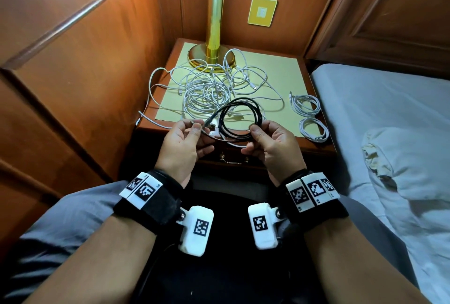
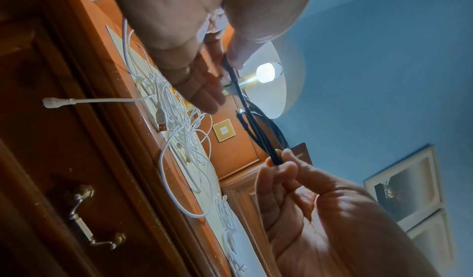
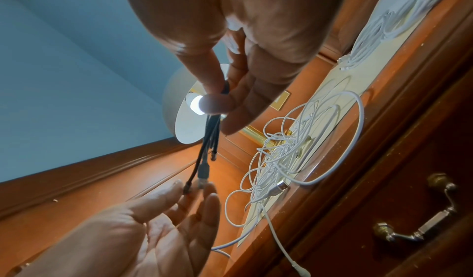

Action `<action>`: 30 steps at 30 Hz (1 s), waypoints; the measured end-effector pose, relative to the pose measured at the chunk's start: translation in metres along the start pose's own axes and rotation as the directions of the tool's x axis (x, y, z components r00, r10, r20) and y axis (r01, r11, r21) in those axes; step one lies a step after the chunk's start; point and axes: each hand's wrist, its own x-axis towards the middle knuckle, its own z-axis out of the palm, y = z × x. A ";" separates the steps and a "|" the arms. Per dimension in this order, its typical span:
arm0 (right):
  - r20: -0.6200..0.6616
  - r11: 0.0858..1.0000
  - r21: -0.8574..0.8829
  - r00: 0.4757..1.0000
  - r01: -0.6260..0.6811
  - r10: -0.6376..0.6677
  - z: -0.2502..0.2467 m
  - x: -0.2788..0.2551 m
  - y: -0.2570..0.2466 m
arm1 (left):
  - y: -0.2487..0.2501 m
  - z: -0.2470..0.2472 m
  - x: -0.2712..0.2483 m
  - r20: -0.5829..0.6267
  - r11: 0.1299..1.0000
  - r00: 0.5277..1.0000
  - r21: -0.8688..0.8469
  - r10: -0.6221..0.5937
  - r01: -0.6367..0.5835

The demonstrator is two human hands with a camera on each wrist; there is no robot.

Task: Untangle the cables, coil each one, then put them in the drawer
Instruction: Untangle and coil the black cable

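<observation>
The right hand (image 1: 272, 144) pinched the gathered loops of the black cable (image 1: 239, 118) between thumb and fingertips, holding the coil up in front of the nightstand (image 1: 314, 143) so its turns could not spring apart. The left hand (image 1: 185, 144) pinched the cable's free end near the plug, thumb against forefinger – a hold that looked meant to steer the last length round onto the coil. In the left wrist view the black strands ran taut and nearly parallel between the two hands, so the coil was probably close to finished.

Beyond the hands, the tangle of white cables (image 1: 209, 84) lay spread across the yellow mat (image 1: 287, 70) on the nightstand top, some loops draped round the base of the brass lamp (image 1: 214, 23) and one strand hanging over the front left edge. Two coiled white cables (image 1: 309, 116) sat apart at the right edge of the top, near the bed (image 1: 379, 114) – set clear of the tangle, it seemed, so they would not be drawn back in.

The drawer (image 3: 409, 180) below the top was shut, its metal handle (image 3: 419, 220) untouched, so nothing had gone in yet and most of the white cables remained to be sorted
</observation>
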 end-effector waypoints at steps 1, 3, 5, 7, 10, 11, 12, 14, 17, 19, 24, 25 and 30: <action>0.003 1.000 -0.005 1.000 0.006 -0.006 -0.001 0.000 -0.001 | 0.000 0.000 0.000 0.006 1.000 1.000 0.007 0.002 -0.002; -0.007 0.999 -0.039 1.000 0.013 -0.014 -0.001 -0.001 0.000 | 0.002 -0.001 -0.001 0.006 0.998 1.000 0.047 0.031 -0.031; -0.018 0.997 -0.076 1.000 0.018 -0.019 -0.002 -0.001 0.001 | 0.004 0.000 -0.003 0.022 0.996 0.998 0.072 0.058 -0.059; -0.021 0.993 -0.111 0.999 0.031 -0.033 -0.003 -0.001 0.002 | 0.005 0.001 -0.005 0.046 0.989 0.994 0.105 0.097 -0.101; -0.010 0.988 -0.149 0.999 0.046 -0.048 -0.004 -0.001 0.003 | 0.006 0.001 -0.009 0.134 0.951 0.966 0.193 0.220 -0.243; 0.000 0.985 -0.163 0.999 0.053 -0.053 -0.004 -0.001 0.003 | 0.005 0.000 -0.008 0.176 0.937 0.954 0.211 0.243 -0.277; 0.017 0.983 -0.176 0.998 0.061 -0.059 -0.003 -0.001 0.003 | 0.005 0.000 -0.009 0.209 0.929 0.946 0.226 0.246 -0.291; 0.065 0.980 -0.184 0.996 0.078 -0.067 -0.002 -0.002 0.002 | 0.003 -0.001 -0.008 0.238 0.918 0.944 0.269 0.230 -0.292; 0.132 0.983 -0.165 0.989 0.081 -0.060 0.000 -0.003 0.003 | 0.003 -0.001 -0.007 0.257 0.896 0.933 0.301 0.253 -0.326; 0.167 0.984 -0.155 0.984 0.087 -0.061 0.001 -0.004 0.002 | 0.006 0.001 -0.009 0.247 0.916 0.938 0.259 0.244 -0.306; 0.211 0.985 -0.147 0.976 0.089 -0.057 0.002 -0.006 0.000 | 0.006 0.003 -0.010 0.148 0.870 0.931 0.333 0.333 -0.363; 0.216 0.985 -0.148 0.975 0.092 -0.058 0.002 -0.006 0.000 | 0.004 0.002 -0.008 0.121 0.838 0.925 0.392 0.360 -0.378; 0.238 0.989 -0.131 0.970 0.073 -0.041 0.007 -0.009 0.000 | 0.001 -0.004 -0.003 0.024 0.857 0.963 0.449 0.270 -0.251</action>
